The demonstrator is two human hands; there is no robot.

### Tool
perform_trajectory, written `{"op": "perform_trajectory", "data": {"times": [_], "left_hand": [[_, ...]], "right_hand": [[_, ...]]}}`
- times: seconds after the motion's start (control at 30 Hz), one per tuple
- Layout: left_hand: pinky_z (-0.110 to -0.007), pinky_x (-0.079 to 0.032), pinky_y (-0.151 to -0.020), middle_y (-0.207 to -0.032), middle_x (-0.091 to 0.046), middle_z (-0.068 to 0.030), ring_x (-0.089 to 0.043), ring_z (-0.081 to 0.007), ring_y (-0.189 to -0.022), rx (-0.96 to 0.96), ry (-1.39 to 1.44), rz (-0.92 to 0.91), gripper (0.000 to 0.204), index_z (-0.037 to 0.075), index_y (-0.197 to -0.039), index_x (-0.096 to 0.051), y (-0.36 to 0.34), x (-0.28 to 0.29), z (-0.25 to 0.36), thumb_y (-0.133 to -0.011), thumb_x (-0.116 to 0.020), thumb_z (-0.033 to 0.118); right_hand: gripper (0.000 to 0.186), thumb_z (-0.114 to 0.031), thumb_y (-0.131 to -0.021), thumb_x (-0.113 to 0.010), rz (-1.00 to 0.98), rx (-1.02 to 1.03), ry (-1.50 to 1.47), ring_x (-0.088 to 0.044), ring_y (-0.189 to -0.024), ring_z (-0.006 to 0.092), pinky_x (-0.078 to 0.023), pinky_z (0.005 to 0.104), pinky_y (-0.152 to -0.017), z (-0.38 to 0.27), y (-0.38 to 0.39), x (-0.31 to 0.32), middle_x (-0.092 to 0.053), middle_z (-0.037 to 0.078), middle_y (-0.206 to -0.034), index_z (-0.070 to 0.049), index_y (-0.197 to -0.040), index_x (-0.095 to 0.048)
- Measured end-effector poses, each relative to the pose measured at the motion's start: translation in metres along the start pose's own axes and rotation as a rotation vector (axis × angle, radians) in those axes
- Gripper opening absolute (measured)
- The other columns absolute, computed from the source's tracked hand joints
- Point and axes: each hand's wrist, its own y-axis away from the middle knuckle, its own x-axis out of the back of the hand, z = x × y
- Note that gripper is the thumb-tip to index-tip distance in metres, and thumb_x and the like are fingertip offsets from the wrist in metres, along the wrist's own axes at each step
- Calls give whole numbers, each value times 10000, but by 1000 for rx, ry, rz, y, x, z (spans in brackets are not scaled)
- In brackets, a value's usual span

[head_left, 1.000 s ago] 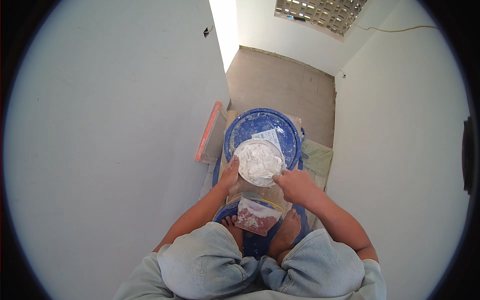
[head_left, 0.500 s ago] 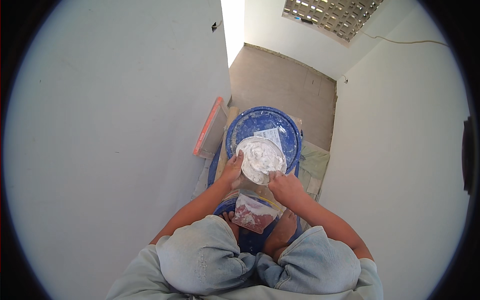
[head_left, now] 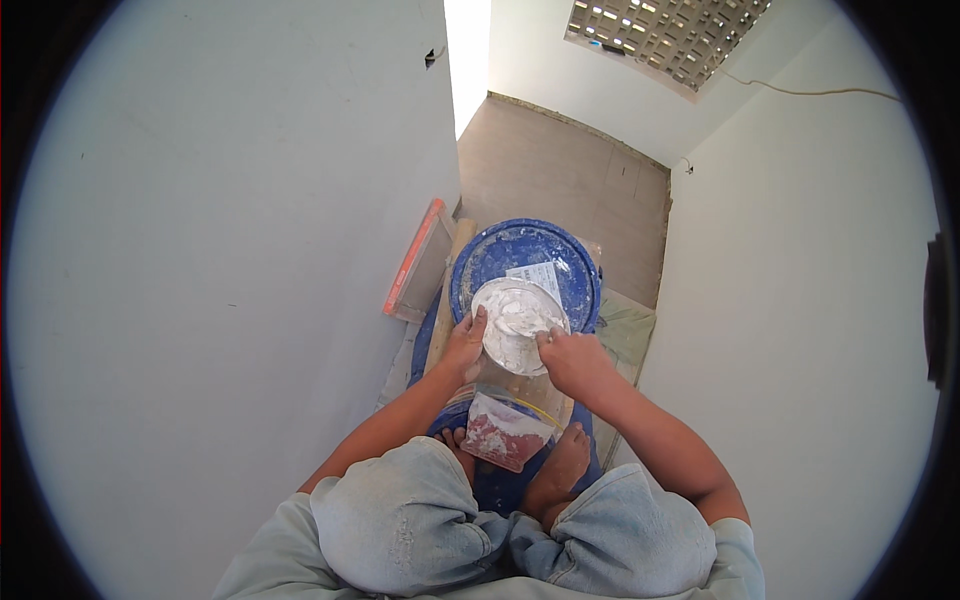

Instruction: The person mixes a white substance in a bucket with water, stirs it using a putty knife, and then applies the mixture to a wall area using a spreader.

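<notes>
White bowl [head_left: 516,372] of white paste [head_left: 515,310] sits between the hands, over the near edge of the blue round lid [head_left: 485,248]; contact with it unclear. Left hand [head_left: 466,342] grips the bowl's left side, thumb at rim. Right hand [head_left: 577,361] is clenched at the right rim, likely round a tool; fingers hide it. Reads as working the paste. Next stroke calls for a firm left grip. Red paste-smeared piece [head_left: 510,440] nearer the body, below both hands; orange-edged frame [head_left: 415,260] beyond left hand, leftward.
</notes>
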Motion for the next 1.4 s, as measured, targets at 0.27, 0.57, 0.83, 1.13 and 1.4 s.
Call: {"op": "perform_trajectory", "data": {"times": [0.27, 0.57, 0.83, 1.13, 1.4], "left_hand": [[-305, -515, -926, -1253, -629, -101, -623, -162, -1088, -15, 169, 64, 622, -12, -1356, -511, -4, 9, -18, -1007, -556, 502], [-381, -507, -1037, -1364, -578, -129, -596, -226, -1221, 44, 217, -86, 637, 8, -1431, -433, -5, 10, -8, -1043, -440, 513], [-389, -490, -1041, -1392, -560, -116, -573, -226, -1242, 18, 431, -6, 624, 9, -1429, -450, -4, 2, -7, -1033, -495, 489], [-387, -462, -1061, -1403, -548, -122, -558, -238, -1259, -12, 398, 56, 685, -13, -1428, -446, -3, 0, -9, -1016, -502, 531], [-343, -440, -1055, -1398, -551, -123, -544, -199, -1249, -16, 240, 20, 749, -37, -1447, -437, -3, 5, -16, -1001, -516, 560]], "right_hand": [[238, -69, -834, -562, -153, 65, -15, -717, -800, 348, -583, 454, -667, -4, 21, 14, -688, 187, -915, 26, -1023, -669], [377, -51, -808, -586, -84, -45, -75, -695, -858, 353, -560, 485, -704, 56, 0, 37, -691, 149, -930, -93, -1175, -656], [333, -108, -883, -610, 95, -154, -508, -658, -833, 445, -520, 509, -703, 52, 61, -36, -675, 245, -875, -5, -1200, -627], [429, -162, -919, -631, 122, -444, -982, -698, -737, 398, -520, 416, -701, -12, 93, -61, -646, 329, -829, 131, -1232, -596], [346, -166, -947, -598, -66, -581, -1366, -601, -547, 177, -445, 312, -488, -17, 69, -42, -641, 129, -704, 95, -1169, -645]]}}
